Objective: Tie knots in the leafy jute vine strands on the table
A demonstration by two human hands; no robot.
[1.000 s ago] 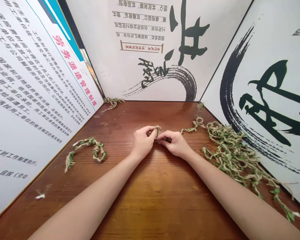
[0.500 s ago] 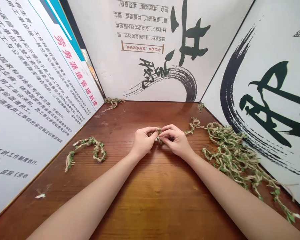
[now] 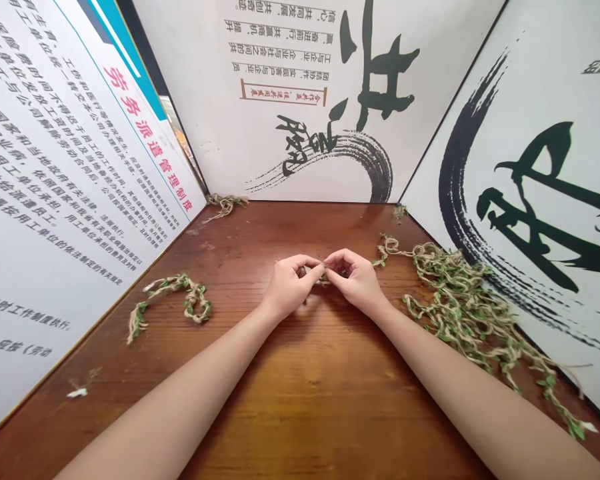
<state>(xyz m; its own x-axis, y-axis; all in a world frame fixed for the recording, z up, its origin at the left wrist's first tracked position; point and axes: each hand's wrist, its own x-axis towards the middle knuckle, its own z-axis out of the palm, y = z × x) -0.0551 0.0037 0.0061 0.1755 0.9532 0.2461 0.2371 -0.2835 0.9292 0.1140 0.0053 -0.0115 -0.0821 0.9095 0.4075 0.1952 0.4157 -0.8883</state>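
My left hand and my right hand meet above the middle of the wooden table. Both pinch a leafy twine garland, their fingertips nearly touching; most of the held part is hidden behind the fingers. To the right of my right hand, a stretch of green-leaved twine leads toward a large tangled pile of the same garland. Left of my left hand, apart from it, a short curled piece of leafy twine lies on the table.
White printed panels wall in the table at the back and on both sides. A small twine bundle sits in the far left corner, a green scrap in the far right one. A white scrap lies at the near left.
My fingertips have come closer together on the garland, and less of it shows between them. The view has shifted very slightly; the pile and the curled piece lie as before.
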